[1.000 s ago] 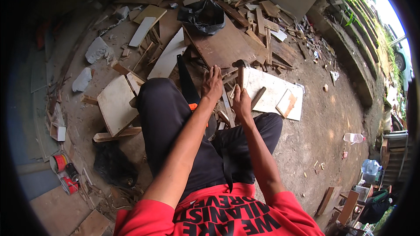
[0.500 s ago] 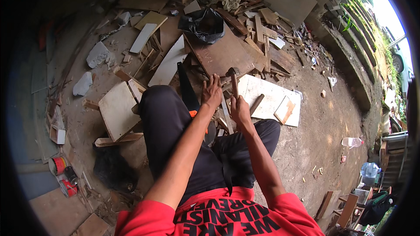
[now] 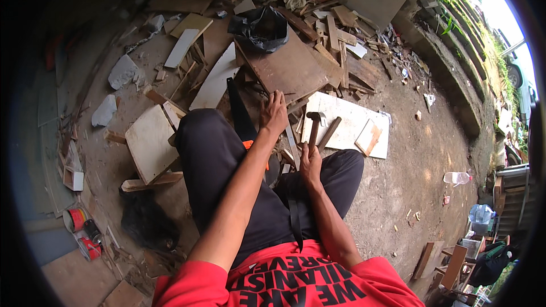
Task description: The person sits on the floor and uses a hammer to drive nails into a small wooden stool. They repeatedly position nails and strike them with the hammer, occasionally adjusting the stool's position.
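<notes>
My right hand (image 3: 310, 163) is wrapped round the wooden handle of a hammer (image 3: 314, 131). The hammer's metal head points away from me, over a white board (image 3: 347, 119). My left hand (image 3: 274, 115) is at the near edge of a brown wooden board (image 3: 290, 68), its fingers bunched together against that edge. Whatever they pinch, if anything, is too small to make out. A handsaw (image 3: 239, 111) with a dark blade and orange on its handle rests by my left forearm, partly hidden by my leg.
A black plastic bag (image 3: 259, 29) sits on the far part of the brown board. Wood scraps (image 3: 341, 45) pile up beyond it. To the left is a pale panel with wooden legs (image 3: 151, 142); tins (image 3: 75, 220) stand farther left. A clear bottle (image 3: 456, 178) lies on the right.
My right hand has drawn the hammer back toward me, away from the brown board's edge. My left hand stays by that edge, with its fingers now bunched closer together.
</notes>
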The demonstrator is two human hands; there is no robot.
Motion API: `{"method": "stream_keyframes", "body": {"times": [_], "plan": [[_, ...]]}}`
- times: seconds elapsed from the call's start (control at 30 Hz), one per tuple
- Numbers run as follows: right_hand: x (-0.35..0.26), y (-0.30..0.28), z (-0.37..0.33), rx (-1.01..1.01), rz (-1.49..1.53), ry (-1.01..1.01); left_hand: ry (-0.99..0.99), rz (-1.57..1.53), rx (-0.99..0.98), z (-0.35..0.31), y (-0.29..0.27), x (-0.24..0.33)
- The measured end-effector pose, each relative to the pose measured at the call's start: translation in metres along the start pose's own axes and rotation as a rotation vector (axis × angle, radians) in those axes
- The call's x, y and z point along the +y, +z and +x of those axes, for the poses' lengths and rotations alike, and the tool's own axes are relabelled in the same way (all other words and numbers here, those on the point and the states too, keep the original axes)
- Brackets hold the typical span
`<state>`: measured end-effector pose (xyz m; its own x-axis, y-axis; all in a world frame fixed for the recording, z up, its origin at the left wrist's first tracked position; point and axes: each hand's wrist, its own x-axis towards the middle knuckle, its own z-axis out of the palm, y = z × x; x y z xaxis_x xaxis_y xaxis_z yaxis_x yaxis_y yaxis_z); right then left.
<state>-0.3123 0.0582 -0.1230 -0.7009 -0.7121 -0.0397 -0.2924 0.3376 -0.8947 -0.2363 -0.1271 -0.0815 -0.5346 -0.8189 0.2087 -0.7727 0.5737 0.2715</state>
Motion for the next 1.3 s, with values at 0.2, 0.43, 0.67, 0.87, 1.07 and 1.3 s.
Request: {"method": "stream_keyframes", "body": {"times": [0.2, 0.43, 0.67, 0.87, 1.07, 1.3], "plan": [[-0.011, -0.009, 0.008, -0.002, 0.040, 0.046, -0.009, 0.024, 0.009, 0.006, 0.000, 0.004], [-0.096, -0.002, 0.036, -0.025, 0.043, -0.176, 0.003, 0.036, 0.117, -0.002, 0.010, -0.003], [-0.076, 0.009, 0.058, -0.135, -0.176, -0.238, 0.002, 0.017, 0.051, -0.003, 0.004, 0.001], [-0.107, 0.009, 0.050, -0.121, -0.123, -0.162, -0.035, 0.064, 0.070, -0.006, 0.007, -0.004], [-0.085, 0.004, 0.071, -0.171, -0.253, -0.124, -0.022, 0.033, 0.043, -0.007, 0.002, -0.002], [-0.063, 0.004, 0.021, -0.010, -0.112, 0.010, 0.009, -0.035, 0.080, -0.013, 0.009, -0.004]]}}
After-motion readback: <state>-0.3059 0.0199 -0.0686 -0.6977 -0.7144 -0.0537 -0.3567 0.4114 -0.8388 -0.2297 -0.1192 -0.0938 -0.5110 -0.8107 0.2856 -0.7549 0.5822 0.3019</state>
